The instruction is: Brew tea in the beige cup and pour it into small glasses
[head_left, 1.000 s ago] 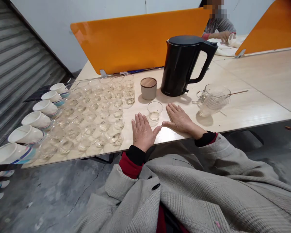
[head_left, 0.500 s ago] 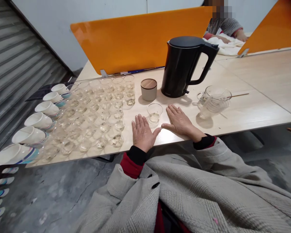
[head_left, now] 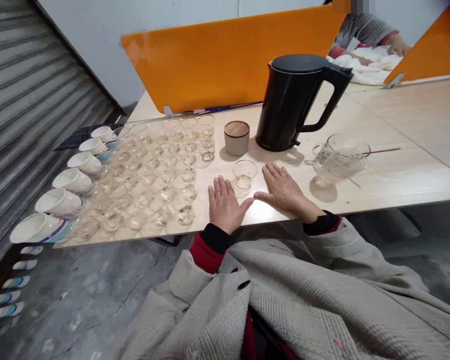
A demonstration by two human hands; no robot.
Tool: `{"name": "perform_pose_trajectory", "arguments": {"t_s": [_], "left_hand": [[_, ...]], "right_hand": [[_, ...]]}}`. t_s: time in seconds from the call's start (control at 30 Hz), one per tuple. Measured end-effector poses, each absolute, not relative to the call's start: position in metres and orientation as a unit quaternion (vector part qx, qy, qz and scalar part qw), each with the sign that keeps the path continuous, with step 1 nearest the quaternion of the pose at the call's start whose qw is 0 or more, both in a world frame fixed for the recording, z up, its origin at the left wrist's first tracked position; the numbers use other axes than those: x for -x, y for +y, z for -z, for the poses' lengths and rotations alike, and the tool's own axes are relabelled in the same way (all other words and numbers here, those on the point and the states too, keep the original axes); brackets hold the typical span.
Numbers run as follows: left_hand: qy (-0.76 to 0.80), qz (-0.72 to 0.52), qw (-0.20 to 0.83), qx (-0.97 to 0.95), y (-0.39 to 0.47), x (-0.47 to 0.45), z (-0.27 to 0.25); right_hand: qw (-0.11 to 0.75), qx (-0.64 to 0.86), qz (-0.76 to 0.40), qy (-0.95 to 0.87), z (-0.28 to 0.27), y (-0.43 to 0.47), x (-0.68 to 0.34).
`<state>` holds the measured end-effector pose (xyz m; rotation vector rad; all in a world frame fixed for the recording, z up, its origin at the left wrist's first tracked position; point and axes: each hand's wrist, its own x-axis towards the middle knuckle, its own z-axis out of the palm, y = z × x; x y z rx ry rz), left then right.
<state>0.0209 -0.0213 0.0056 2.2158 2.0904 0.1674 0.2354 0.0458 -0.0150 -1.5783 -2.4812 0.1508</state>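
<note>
Both palms lie flat on the pale wooden table (head_left: 408, 120) near its front edge. My left hand (head_left: 225, 204) is open, its thumb pointing right; my right hand (head_left: 283, 190) is open too, its thumb tip close to the left one. Just beyond the thumbs stands a clear plastic cup (head_left: 244, 176) with a little pale liquid and dark bits in its bottom. Neither hand holds anything. Left of my left hand are rows of similar clear cups (head_left: 182, 209). Behind the single cup sits a grey canister (head_left: 237, 144) with a wooden lid.
A black electric kettle (head_left: 290, 105) stands behind my right hand. To the right are a glass cup (head_left: 347, 145) with a thin stick and stacked clear cups (head_left: 339, 167). White paper cups (head_left: 70, 181) line the left edge. Behind an orange divider (head_left: 225, 65), a co-worker's hands (head_left: 397, 45) touch white cloth.
The view has shifted slightly, so the table and cups appear further right. My hands stay flat in the same place around the single cup. The co-worker's arm has moved a little.
</note>
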Motion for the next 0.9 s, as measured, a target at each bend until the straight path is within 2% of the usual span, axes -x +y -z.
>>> {"name": "perform_pose_trajectory", "arguments": {"t_s": [0.73, 0.83, 0.9], "left_hand": [[0.683, -0.061, 0.04, -0.726, -0.021, -0.02, -0.003], [0.681, -0.061, 0.034, -0.729, -0.02, -0.019, -0.002], [0.68, -0.064, 0.025, -0.73, -0.02, -0.018, -0.001]], "right_hand": [[0.112, 0.528, -0.068, -0.839, 0.017, 0.049, -0.237], [0.173, 0.512, -0.081, -0.838, 0.013, 0.042, -0.239], [0.268, 0.485, -0.073, -0.83, 0.005, 0.03, -0.242]]}}
